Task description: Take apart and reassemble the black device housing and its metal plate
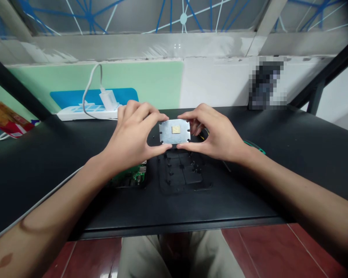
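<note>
Both hands hold up a small silver metal plate with notched edges and a pale square pad in its middle. My left hand pinches its left part between thumb and fingers. On the other side my right hand grips the right part the same way. Below the plate, a black plastic cover with raised posts lies on the dark table. To its left is a green circuit board with metal ports, partly hidden by my left forearm.
A white power strip with a plugged-in charger stands along the back of the black table. At far left lies a red and orange packet. A dark, pixelated object leans against the wall at right. A green curved piece lies behind my right wrist.
</note>
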Motion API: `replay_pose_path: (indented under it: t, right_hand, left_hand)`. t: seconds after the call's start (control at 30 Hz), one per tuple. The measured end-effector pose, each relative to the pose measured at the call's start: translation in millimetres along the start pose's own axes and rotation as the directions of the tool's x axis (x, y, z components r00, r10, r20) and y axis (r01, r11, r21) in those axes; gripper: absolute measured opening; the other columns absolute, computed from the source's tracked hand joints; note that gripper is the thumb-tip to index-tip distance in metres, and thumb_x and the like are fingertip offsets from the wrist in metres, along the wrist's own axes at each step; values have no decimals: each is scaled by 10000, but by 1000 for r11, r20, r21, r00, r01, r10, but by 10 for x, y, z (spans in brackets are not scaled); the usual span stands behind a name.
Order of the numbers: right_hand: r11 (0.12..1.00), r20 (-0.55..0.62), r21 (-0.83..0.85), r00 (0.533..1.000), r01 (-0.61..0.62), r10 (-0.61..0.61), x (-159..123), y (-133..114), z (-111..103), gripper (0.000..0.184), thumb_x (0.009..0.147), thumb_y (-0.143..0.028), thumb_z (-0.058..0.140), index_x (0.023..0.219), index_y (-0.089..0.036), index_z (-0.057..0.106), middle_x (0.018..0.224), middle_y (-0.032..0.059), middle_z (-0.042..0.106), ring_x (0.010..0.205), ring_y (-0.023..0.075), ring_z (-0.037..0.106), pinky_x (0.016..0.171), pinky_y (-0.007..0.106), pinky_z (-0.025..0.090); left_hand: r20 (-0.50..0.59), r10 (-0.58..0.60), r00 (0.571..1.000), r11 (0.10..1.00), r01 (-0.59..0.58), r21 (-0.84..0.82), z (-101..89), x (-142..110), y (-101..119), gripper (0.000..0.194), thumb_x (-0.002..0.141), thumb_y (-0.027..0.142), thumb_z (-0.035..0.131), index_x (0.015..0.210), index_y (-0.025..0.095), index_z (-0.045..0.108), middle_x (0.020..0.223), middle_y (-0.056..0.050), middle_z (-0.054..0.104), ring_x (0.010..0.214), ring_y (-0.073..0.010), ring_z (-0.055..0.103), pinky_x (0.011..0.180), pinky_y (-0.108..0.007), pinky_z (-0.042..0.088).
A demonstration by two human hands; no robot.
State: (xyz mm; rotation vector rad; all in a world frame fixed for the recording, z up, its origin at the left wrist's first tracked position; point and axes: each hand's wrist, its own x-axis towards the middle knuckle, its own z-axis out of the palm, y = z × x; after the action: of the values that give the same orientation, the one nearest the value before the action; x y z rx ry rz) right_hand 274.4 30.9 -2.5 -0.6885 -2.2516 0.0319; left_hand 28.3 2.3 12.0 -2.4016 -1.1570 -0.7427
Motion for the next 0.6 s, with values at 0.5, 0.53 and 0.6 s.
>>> replay_pose_path:
  t: [0.5, 0.53, 0.6]
  right_hand:
    - [999, -29, 34, 1000, 4, -3, 20, -222, 4, 559, 771, -565, 778, 1190, -227, 629, 953, 39, 591, 707, 139, 566, 650, 344, 552]
    - [999, -24, 35, 1000, -2, 3, 20, -237, 4, 554, 775, -565, 776, 1192, -230, 630, 955, 38, 594, 702, 138, 565, 654, 346, 555]
    - [999, -18, 41, 1000, -7, 7, 19, -260, 0, 552, 770, -560, 783, 1189, -235, 634, 948, 35, 598, 695, 138, 564, 651, 346, 555]
  left_hand:
    - [29, 41, 999, 999, -40, -37, 15, -6, 65, 472, 802, 455, 800, 1176, 226, 628, 1178, -112, 620, 1114, -358, 504, 951, -510, 388]
    - [23, 45, 999, 998, -44, -45, 11, -6, 78, 478, 798, 464, 806, 1175, 231, 628, 1181, -111, 619, 1110, -355, 504, 947, -511, 388]
    - [13, 53, 998, 997, -53, -64, 2, -2, 102, 495, 792, 478, 816, 1176, 229, 630, 1178, -112, 619, 1102, -352, 503, 948, -514, 388]
